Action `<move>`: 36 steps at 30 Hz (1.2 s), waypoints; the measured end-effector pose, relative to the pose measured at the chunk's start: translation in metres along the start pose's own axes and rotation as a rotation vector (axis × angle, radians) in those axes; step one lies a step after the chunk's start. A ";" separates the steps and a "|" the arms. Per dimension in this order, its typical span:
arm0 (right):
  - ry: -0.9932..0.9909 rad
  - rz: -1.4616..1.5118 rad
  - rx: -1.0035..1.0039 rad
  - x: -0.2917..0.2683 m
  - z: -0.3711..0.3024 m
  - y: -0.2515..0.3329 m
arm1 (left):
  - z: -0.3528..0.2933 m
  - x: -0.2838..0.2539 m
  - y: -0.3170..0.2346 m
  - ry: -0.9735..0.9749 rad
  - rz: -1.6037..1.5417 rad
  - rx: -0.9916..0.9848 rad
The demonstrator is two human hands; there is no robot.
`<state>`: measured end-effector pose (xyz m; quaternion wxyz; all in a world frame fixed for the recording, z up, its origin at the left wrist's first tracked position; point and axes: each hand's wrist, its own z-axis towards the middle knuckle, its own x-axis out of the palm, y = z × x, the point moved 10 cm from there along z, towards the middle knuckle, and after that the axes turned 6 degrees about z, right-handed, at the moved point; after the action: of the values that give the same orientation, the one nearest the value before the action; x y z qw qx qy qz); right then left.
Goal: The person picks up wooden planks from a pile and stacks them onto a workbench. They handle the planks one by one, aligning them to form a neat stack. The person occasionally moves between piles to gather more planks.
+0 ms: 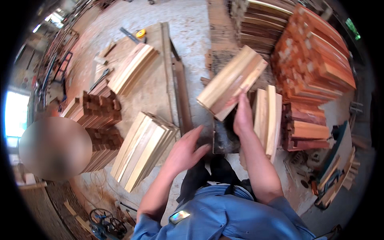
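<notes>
My left hand [186, 151] is open, fingers stretched and thumb apart, holding nothing. It hovers between my body and the worktable, just right of a stack of pale boards [140, 150] at the table's near corner. In front of me a bundle of pale and reddish-brown boards [232, 82] lies at a slant above a dark stand [225, 138]. My right hand [243, 114] rests against the near right side of this bundle, its fingers extended along the wood. The undersides of those fingers are hidden, and so is what bears the bundle from below.
The worktable [154, 100] carries another stack of pale boards [133, 68], a yellow tape measure [140, 33] and dark wood blocks [98, 110]. Upright pale boards [267, 120] stand by my right forearm. Tall stacks of reddish timber [312, 60] rise at the right. A blurred round patch covers the left.
</notes>
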<state>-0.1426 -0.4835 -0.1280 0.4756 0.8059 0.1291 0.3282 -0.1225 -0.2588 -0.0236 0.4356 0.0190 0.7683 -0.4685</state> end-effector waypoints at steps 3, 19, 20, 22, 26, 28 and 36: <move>0.075 -0.028 0.021 -0.001 -0.028 -0.001 | -0.070 0.036 0.050 0.048 -0.151 -0.213; 0.122 -0.319 0.387 -0.075 -0.207 -0.150 | -0.174 0.028 0.062 0.046 -0.076 -0.086; 0.099 -0.338 0.409 -0.072 -0.220 -0.158 | -0.186 0.020 0.067 0.037 -0.084 -0.083; 0.121 -0.371 0.443 -0.067 -0.239 -0.182 | -0.210 0.006 0.084 -0.024 -0.090 -0.091; 0.139 -0.380 0.475 -0.051 -0.273 -0.210 | -0.248 -0.026 0.105 -0.121 -0.099 -0.071; 0.145 -0.381 0.481 -0.046 -0.286 -0.215 | -0.259 -0.042 0.104 -0.155 -0.095 -0.052; 0.091 -0.332 0.510 -0.043 -0.309 -0.214 | -0.276 -0.095 0.122 -0.379 -0.095 -0.016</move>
<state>-0.3545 -0.1848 -0.2250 0.2987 0.8516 0.3583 0.2390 -0.1899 0.0495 0.0060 0.5502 -0.1093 0.6761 -0.4777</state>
